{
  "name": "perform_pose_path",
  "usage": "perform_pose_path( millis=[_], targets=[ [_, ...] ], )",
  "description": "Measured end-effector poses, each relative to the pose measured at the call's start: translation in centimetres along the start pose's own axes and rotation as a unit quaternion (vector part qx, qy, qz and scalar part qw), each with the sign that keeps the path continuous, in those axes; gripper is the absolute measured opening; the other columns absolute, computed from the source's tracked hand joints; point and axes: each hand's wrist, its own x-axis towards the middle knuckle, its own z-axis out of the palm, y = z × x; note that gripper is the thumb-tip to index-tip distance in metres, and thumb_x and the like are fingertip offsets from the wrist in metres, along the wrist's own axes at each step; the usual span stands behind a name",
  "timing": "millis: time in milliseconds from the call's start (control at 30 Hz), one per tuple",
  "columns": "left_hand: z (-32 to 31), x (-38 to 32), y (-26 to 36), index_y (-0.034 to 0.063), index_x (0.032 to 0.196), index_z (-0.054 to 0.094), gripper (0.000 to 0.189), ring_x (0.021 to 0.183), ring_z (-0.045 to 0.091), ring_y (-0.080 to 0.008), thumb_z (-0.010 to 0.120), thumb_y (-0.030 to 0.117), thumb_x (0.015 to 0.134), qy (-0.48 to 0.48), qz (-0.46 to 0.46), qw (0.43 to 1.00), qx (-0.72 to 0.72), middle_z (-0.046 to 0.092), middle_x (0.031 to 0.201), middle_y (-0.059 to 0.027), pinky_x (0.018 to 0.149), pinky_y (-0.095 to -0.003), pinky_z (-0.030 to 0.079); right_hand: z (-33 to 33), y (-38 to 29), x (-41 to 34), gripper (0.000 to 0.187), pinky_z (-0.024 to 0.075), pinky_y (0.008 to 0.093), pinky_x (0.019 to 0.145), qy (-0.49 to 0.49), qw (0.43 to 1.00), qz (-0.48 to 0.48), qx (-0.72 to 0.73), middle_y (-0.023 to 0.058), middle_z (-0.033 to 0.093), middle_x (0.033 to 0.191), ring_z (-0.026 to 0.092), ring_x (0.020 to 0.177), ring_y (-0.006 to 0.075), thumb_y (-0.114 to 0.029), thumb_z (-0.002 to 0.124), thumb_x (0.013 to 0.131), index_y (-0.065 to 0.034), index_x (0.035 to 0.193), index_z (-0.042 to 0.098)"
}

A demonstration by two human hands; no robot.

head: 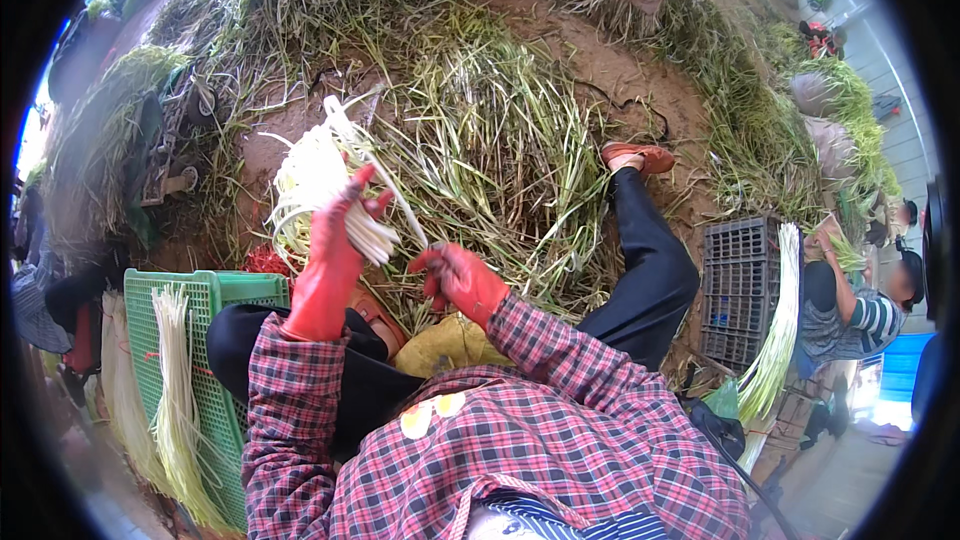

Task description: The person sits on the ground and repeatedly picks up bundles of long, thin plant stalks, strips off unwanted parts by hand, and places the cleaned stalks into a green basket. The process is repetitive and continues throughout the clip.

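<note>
My left hand [334,247], in a red rubber glove, is closed round a bundle of pale stalks [367,234]; their white ends point down to the right and long pale strands loop out at the upper left. To its right, my right hand [459,279], gloved in red too, has its fingertips at the lower end of one single pale stalk [405,208], which slants down from the bundle's top. Whether the fingers grip it is hard to tell. Beyond both hands lies a heap of loose green and straw-coloured stalks [502,142] on brown ground.
A green plastic crate [214,300] with pale stalk bundles [176,367] stands at left. At right, a dark plastic crate [739,285] has a long bundle [784,315] against it. A person in a striped top [870,322] sits beyond. A wheeled cart [169,157] stands upper left.
</note>
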Motion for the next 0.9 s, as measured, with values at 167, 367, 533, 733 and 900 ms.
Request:
perform_pose_path(
  millis=[167, 367, 533, 733, 900],
  targets=[
    [1.7, -1.8, -2.3, 0.0053, 0.133, 0.041, 0.051, 0.09, 0.063, -0.0219, 0.058, 0.009, 0.085, -0.002, -0.145, 0.989, 0.004, 0.062, 0.109, -0.0157, 0.076, -0.0344, 0.053, -0.5, -0.7, 4.4, 0.026, 0.0497, 0.0365, 0.066, 0.071, 0.954, -0.157, -0.247, 0.0154, 0.064, 0.074, 0.063, 0.069, 0.0305, -0.025, 0.046, 0.094, -0.002, 0.098, 0.058],
    [3.5, -1.2, 3.0, -0.0022, 0.103, 0.057, 0.018, 0.071, 0.053, -0.0163, 0.056, 0.011, 0.09, -0.027, 0.073, 0.995, -0.068, 0.056, 0.078, -0.0067, 0.094, -0.0419, 0.047, -9.2, 5.4, 11.2, 0.027, 0.0522, 0.0342, 0.075, 0.187, 0.927, 0.206, -0.252, 0.0071, 0.067, 0.105, 0.065, 0.094, 0.0203, -0.013, 0.048, 0.091, -0.0114, 0.113, 0.064],
    [4.3, -0.2, 4.6, -0.0045, 0.119, 0.049, 0.034, 0.074, 0.054, -0.0125, 0.055, 0.015, 0.091, -0.025, 0.151, 0.988, 0.006, 0.055, 0.082, -0.0052, 0.099, -0.0404, 0.044, -12.3, 13.7, 13.9, 0.022, 0.0521, 0.0396, 0.075, 0.004, 0.726, 0.293, -0.622, 0.0117, 0.067, 0.1, 0.066, 0.09, 0.0242, -0.02, 0.056, 0.088, -0.0091, 0.104, 0.068],
    [2.8, 1.7, 2.7, 0.0019, 0.131, 0.039, 0.044, 0.082, 0.059, -0.0125, 0.055, 0.011, 0.091, -0.019, 0.104, 0.985, -0.135, 0.052, 0.126, -0.0137, 0.099, -0.035, 0.045, -17.1, 8.4, 8.7, 0.014, 0.0513, 0.0305, 0.073, 0.413, 0.904, -0.066, -0.094, 0.008, 0.067, 0.084, 0.062, 0.076, 0.0166, -0.017, 0.06, 0.088, -0.0044, 0.09, 0.065],
    [1.8, 2.3, 0.3, 0.0048, 0.125, 0.044, 0.037, 0.08, 0.06, -0.0156, 0.052, 0.002, 0.089, 0.01, -0.001, 0.978, -0.208, 0.059, 0.115, -0.0124, 0.096, -0.0393, 0.048, -16.7, 5.0, 3.8, 0.014, 0.0546, 0.0271, 0.066, 0.417, 0.853, -0.208, 0.235, 0.0111, 0.065, 0.09, 0.062, 0.071, 0.0145, -0.009, 0.055, 0.091, 0.001, 0.098, 0.062]
  ],
)
